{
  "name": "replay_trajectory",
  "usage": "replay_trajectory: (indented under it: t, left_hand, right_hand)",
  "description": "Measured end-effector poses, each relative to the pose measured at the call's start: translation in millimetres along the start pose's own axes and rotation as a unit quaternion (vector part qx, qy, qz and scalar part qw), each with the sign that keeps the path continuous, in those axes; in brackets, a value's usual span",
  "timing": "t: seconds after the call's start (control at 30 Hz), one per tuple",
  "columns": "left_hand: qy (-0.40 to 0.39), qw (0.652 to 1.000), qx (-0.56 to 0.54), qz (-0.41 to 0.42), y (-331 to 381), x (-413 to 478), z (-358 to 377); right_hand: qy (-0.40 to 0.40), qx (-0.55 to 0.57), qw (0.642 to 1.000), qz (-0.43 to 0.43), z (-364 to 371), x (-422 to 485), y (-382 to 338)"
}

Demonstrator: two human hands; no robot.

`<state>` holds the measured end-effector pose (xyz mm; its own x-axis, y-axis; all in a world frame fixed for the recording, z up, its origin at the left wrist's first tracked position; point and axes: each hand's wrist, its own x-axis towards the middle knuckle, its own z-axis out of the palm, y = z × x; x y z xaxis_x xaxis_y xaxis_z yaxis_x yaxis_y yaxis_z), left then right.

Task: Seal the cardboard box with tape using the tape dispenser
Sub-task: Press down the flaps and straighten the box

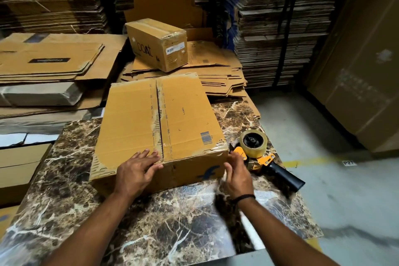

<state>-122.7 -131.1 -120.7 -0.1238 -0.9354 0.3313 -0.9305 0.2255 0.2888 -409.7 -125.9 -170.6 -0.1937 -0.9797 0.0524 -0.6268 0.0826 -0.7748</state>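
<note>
Hands at the box (183,110)
Left hand (136,170) flat on its near edge, fingers spread; right hand (237,177), fingers relaxed, at its corner by the tape dispenser (259,153).

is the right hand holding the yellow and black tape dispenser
No, the tape dispenser lies on the marble table, and the open right hand grips nothing.
</note>
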Motion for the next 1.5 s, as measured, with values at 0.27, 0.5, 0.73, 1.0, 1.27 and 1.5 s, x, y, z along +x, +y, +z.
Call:
replay_trajectory:
  t: [0.27,0.5,0.73,1.0,1.27,1.5]
  left_hand:
    - [0.011,1.000,-0.002,0.006,2.6,1.1,-1.4]
    - [0.008,1.000,0.009,0.006,6.7,-0.6,-6.3]
    - [-0.009,1.000,0.006,-0.011,2.2,-0.1,-0.1]
    - [-0.032,0.999,-0.002,-0.044,11.4,4.7,-11.9]
    - [-0.143,0.983,0.111,-0.005,52.2,22.8,10.8]
    - [-0.170,0.980,0.079,0.061,33.9,18.7,6.1]
  right_hand:
    - [-0.127,-0.239,0.942,-0.201,-40.1,60.9,-10.1]
    - [-0.143,-0.246,0.936,-0.209,-45.5,55.4,-10.9]
    - [-0.138,-0.241,0.936,-0.215,-44.2,52.7,-15.8]
    - [-0.138,-0.334,0.893,-0.268,-64.5,60.0,-24.4]
    - [-0.157,-0.347,0.906,-0.187,-25.2,57.4,-45.6]
    - [-0.210,-0.307,0.912,-0.175,-27.3,54.2,-43.6]
